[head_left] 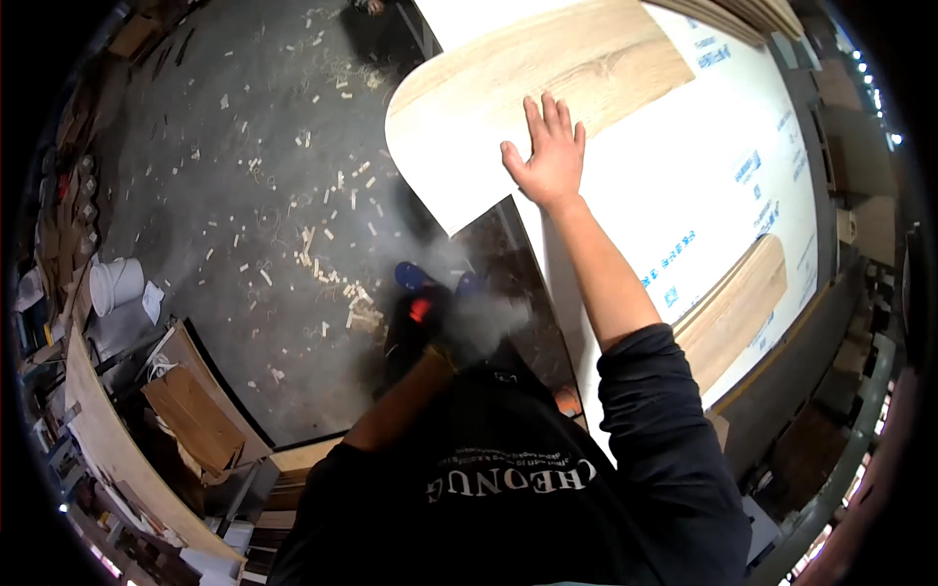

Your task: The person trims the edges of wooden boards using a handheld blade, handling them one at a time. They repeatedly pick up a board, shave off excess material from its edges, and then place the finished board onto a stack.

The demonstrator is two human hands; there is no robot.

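My right hand (555, 156) is bare and lies flat, fingers spread, on a wood-grain board (469, 103) with one rounded end. The board rests on a white printed sheet (625, 215) and its rounded end juts out past the sheet's left edge. Low in front of my body, my left hand (484, 327) wears a grey glove and is smeared by motion, so its fingers cannot be made out. Close beside the glove is a dark thing with a red patch (420, 311); its kind and whether I hold it are unclear.
Further wood-grain boards (738, 308) lie stacked on the right part of the sheet, and more panels (728, 18) at the far end. Wood offcuts (362, 308) litter the grey floor. At left stand a white bucket (117, 283) and a cardboard piece (195, 415).
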